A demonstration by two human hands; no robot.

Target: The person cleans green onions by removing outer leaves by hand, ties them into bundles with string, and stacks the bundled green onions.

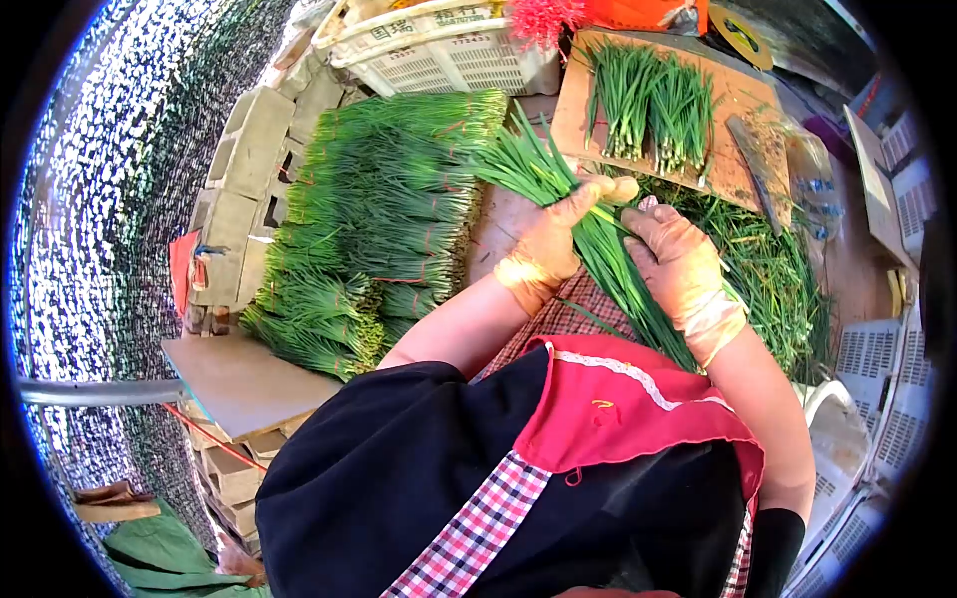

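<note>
A bunch of green chives [610,261] slants across in front of my apron, its leaves pointing up and left. My gloved left hand [551,237] is closed around the middle of the bunch. On its right side, my gloved right hand [680,261] has curled fingers pressed onto the stalks. To the left lie stacked chive bundles [389,199], several with thin red ties. Loose green trimmings [773,264] are heaped beyond my right hand. The lower end of the held bunch is partly hidden by my right hand and the apron.
A wooden board [738,95] at the upper right carries more chives [653,105] and a long flat blade [755,164]. Behind the stack stands a white plastic crate [449,62] with pink strings [545,20] beside it. Concrete blocks [244,149] border the left side.
</note>
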